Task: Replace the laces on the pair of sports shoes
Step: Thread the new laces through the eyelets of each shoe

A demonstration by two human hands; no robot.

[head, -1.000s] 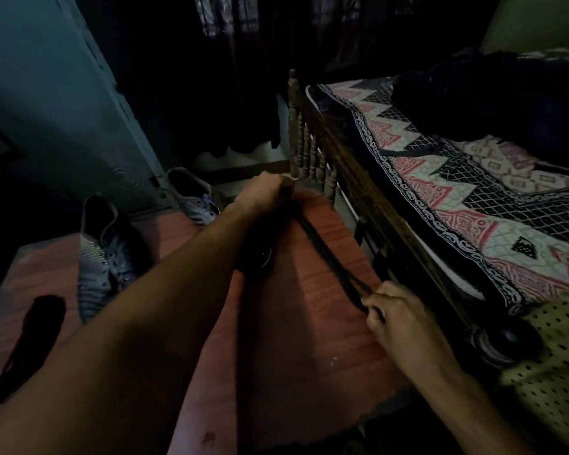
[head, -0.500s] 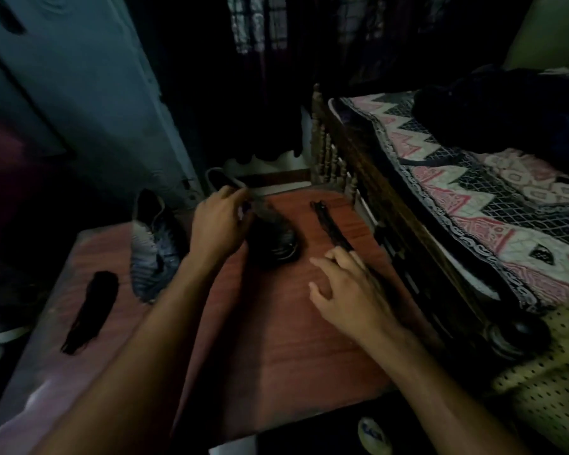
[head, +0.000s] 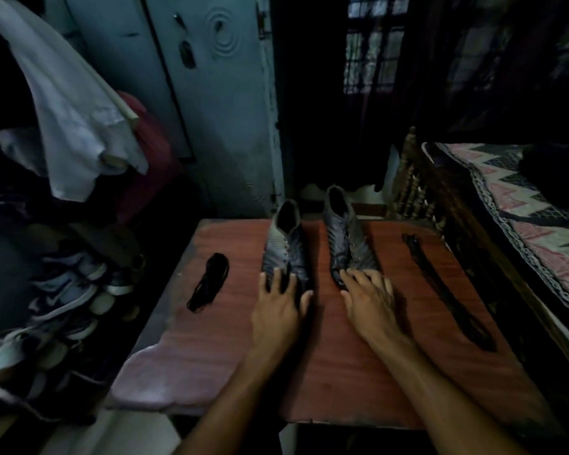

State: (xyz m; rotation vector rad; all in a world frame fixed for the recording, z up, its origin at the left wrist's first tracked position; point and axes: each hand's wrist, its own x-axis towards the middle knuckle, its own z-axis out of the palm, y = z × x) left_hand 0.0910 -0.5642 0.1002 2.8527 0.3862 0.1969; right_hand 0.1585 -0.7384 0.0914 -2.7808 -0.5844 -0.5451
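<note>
Two grey striped sports shoes stand side by side on the reddish wooden table (head: 358,372), toes toward me. My left hand (head: 278,305) rests over the toe of the left shoe (head: 284,251), fingers spread and fairly straight. My right hand (head: 370,298) lies the same way on the toe of the right shoe (head: 349,241). A bunched black lace (head: 209,282) lies on the table left of the shoes. A long black lace (head: 444,287) is stretched out along the table's right side. Neither hand holds a lace.
A bed with a patterned cover (head: 526,231) and a carved wooden frame runs along the table's right edge. Several other shoes (head: 66,290) are piled at the left. A white garment (head: 69,103) hangs above them. A pale blue door (head: 217,103) stands behind the table.
The long lace that both hands held stretched now lies on the table's right side. The shoes have been set side by side in the middle, with one hand on each toe. The camera has turned left.
</note>
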